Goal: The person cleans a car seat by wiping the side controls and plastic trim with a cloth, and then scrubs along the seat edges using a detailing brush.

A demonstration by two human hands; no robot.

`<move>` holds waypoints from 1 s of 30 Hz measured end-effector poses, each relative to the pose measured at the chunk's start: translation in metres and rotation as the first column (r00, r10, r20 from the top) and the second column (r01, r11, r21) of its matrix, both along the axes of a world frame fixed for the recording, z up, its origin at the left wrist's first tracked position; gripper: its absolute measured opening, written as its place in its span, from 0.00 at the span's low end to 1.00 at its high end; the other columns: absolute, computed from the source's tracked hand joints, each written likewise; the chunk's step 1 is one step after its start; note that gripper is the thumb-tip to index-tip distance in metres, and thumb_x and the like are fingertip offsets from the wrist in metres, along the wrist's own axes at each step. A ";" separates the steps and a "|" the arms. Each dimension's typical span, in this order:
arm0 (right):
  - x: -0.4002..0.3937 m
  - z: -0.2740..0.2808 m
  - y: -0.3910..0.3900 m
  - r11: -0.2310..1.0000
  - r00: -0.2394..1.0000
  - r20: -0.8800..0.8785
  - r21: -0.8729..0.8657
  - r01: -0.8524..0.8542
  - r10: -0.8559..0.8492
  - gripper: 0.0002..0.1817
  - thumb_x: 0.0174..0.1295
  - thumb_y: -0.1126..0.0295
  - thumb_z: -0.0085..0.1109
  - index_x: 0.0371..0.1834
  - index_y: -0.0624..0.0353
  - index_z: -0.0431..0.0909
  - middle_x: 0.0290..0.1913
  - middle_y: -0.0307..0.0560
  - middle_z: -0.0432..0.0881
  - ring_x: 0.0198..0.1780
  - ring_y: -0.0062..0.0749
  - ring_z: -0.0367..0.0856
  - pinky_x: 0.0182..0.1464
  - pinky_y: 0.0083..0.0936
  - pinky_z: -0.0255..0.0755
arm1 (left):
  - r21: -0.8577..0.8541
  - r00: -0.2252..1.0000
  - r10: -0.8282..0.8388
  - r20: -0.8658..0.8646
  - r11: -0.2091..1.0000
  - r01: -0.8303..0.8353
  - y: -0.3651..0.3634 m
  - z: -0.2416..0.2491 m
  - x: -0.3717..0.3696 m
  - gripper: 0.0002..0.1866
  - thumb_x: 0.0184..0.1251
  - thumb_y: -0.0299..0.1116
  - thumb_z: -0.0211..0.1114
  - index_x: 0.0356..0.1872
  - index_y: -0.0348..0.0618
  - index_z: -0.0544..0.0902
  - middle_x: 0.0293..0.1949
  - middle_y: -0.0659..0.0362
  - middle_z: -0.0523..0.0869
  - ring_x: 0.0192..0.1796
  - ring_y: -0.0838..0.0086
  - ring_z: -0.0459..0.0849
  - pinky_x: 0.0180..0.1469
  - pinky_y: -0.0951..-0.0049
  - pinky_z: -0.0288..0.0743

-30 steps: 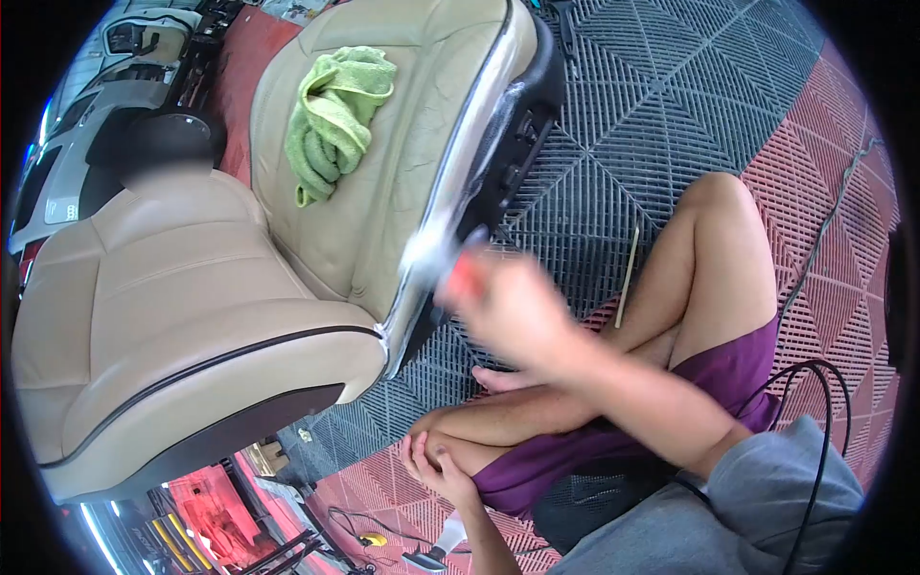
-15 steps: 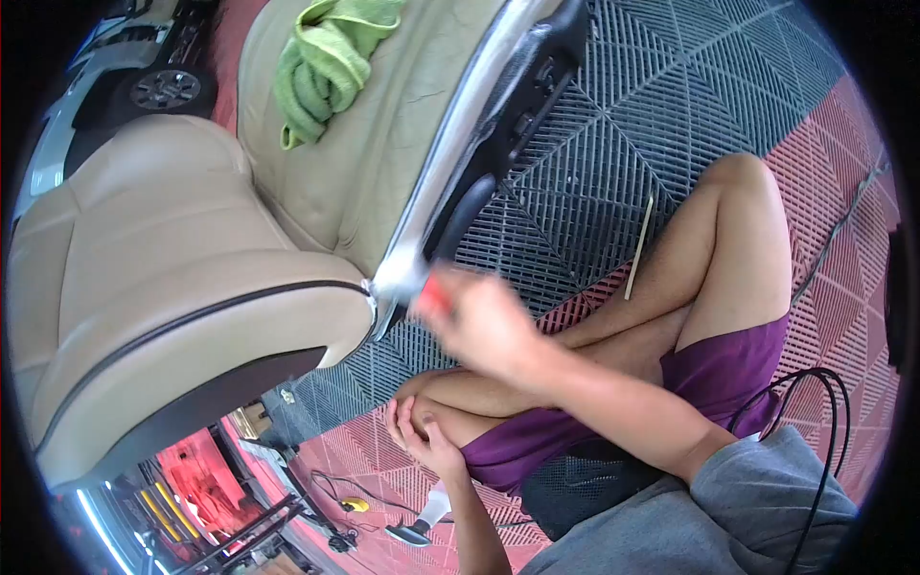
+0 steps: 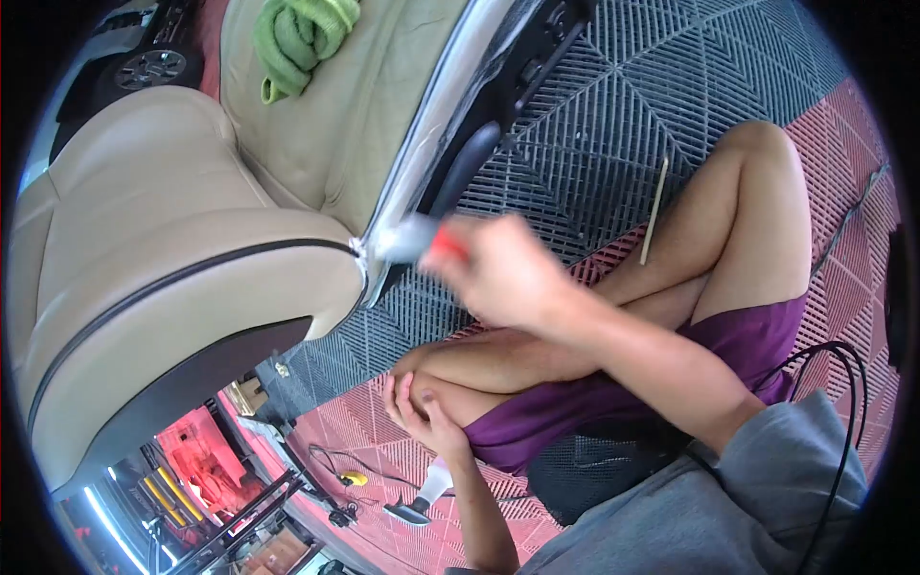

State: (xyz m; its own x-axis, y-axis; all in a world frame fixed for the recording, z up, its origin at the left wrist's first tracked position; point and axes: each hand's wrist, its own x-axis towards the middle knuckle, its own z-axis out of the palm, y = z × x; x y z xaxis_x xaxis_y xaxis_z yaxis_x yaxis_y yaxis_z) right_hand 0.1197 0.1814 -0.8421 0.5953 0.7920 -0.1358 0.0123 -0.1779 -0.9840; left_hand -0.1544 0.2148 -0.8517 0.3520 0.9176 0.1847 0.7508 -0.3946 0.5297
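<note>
My right hand (image 3: pixel 508 273) grips a brush-like tool with a red handle (image 3: pixel 449 244) and a pale head (image 3: pixel 406 239), both smeared by motion. The head is at the side edge of a beige leather car seat (image 3: pixel 182 192), where the cushion meets the backrest. White residue (image 3: pixel 358 249) shows at that corner, and a whitish strip (image 3: pixel 446 105) runs up the backrest edge. Lower down, my left hand (image 3: pixel 426 417) rests on my knee with fingers spread, holding nothing. A crumpled green towel (image 3: pixel 302 38) lies on the backrest.
My crossed legs (image 3: pixel 728 201) are on a grey and red slatted floor (image 3: pixel 594 125). A thin pale stick (image 3: pixel 655 211) lies beside my leg. A spray bottle (image 3: pixel 422 498) and a yellow item (image 3: pixel 354 477) with a cable are at lower left. A car wheel (image 3: pixel 149 69) shows behind.
My right hand and the red-handled tool have shifted slightly up along the seat edge. The whole view has also shifted a little. My left hand stays on the knee.
</note>
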 end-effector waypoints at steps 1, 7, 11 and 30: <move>0.023 0.001 -0.008 0.993 0.993 -0.021 0.030 0.118 -0.118 0.17 0.67 0.59 0.63 0.34 0.65 0.79 0.25 0.64 0.83 0.29 0.56 0.86 0.33 0.45 0.80 | 0.007 1.000 -0.003 0.003 1.000 0.003 0.000 -0.002 0.001 0.17 0.69 0.31 0.57 0.55 0.35 0.81 0.67 0.49 0.71 0.71 0.55 0.67 0.75 0.54 0.57; -0.013 -0.014 -0.002 0.985 0.979 0.183 0.162 0.055 -0.085 0.16 0.66 0.59 0.64 0.36 0.64 0.78 0.27 0.63 0.83 0.32 0.58 0.86 0.35 0.47 0.80 | -0.011 0.998 -0.017 0.055 1.000 0.018 0.001 -0.005 0.004 0.17 0.68 0.28 0.57 0.56 0.35 0.81 0.68 0.50 0.71 0.71 0.56 0.66 0.75 0.55 0.55; 0.035 0.026 -0.010 0.980 0.983 -0.046 0.075 0.183 -0.180 0.17 0.66 0.58 0.64 0.36 0.64 0.78 0.24 0.62 0.82 0.30 0.59 0.85 0.33 0.50 0.78 | 0.018 1.000 -0.001 0.029 1.000 0.000 -0.002 -0.001 0.006 0.17 0.66 0.30 0.60 0.54 0.35 0.81 0.66 0.49 0.72 0.71 0.53 0.66 0.75 0.52 0.55; -0.003 -0.020 0.002 0.936 0.880 0.357 0.272 0.223 -0.313 0.22 0.69 0.68 0.56 0.58 0.77 0.72 0.52 0.73 0.79 0.54 0.63 0.82 0.59 0.47 0.77 | 0.002 1.000 -0.023 0.014 1.000 0.023 0.002 -0.002 0.007 0.18 0.69 0.34 0.59 0.56 0.36 0.80 0.68 0.48 0.70 0.71 0.53 0.66 0.74 0.51 0.56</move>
